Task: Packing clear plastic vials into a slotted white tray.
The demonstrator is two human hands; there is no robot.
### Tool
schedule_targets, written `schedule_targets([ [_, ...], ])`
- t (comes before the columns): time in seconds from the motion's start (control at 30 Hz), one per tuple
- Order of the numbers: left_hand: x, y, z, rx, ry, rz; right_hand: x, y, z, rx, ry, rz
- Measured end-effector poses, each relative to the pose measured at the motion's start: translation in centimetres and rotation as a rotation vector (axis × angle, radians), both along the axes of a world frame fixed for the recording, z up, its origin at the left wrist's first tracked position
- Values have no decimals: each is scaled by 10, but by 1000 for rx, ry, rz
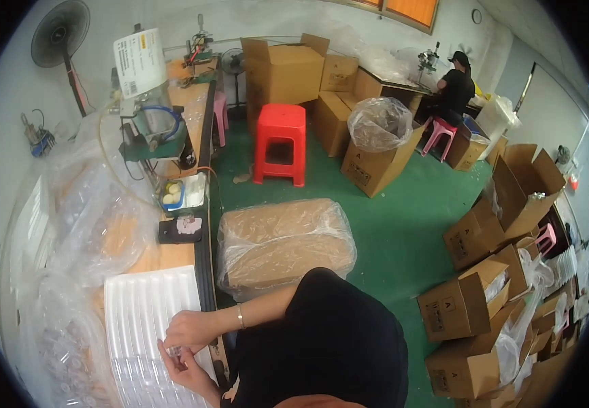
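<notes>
My right hand (192,328), with a bracelet at the wrist, reaches over a white ribbed tray (148,289) on the workbench. Just below it my left hand (194,375) meets it, fingertips close together. Between them is a small clear piece (176,351), pinched by both hands; its exact shape is too small to make out. The tray's near rows hold clear, shiny slender pieces (131,377), while the far rows look bare white. Left of the tray, a clear plastic bag (70,347) holds many loose transparent parts.
A phone (180,230) and blue basket (173,195) lie along the bench, before a green bench press (155,136). A bagged carton (284,245) and red stool (280,145) stand on the floor. Open cartons (461,306) line the right. A person (456,88) sits at the back.
</notes>
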State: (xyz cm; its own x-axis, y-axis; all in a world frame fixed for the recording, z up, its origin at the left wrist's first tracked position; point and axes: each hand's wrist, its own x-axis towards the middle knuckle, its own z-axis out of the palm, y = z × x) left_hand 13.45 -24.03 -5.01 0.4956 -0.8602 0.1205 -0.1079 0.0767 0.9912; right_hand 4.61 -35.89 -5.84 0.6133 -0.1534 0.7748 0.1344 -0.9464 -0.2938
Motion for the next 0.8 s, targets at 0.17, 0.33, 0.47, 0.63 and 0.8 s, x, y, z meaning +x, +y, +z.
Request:
schedule_targets([
  [0.17,12,6,-4,-151,-41,186,7,0,14,48,49,208],
  [0.33,29,34,-4,-35,-232,412,17,2,20,62,234,348],
  [0.47,22,63,9,-328,-118,432,29,-28,21,30,178,317],
  [0.63,11,120,-19,-269,-205,710,62,-114,48,-64,-10,36],
  [0.8,-2,133,-9,-187,-15,796,141,-238,30,114,151,-327],
])
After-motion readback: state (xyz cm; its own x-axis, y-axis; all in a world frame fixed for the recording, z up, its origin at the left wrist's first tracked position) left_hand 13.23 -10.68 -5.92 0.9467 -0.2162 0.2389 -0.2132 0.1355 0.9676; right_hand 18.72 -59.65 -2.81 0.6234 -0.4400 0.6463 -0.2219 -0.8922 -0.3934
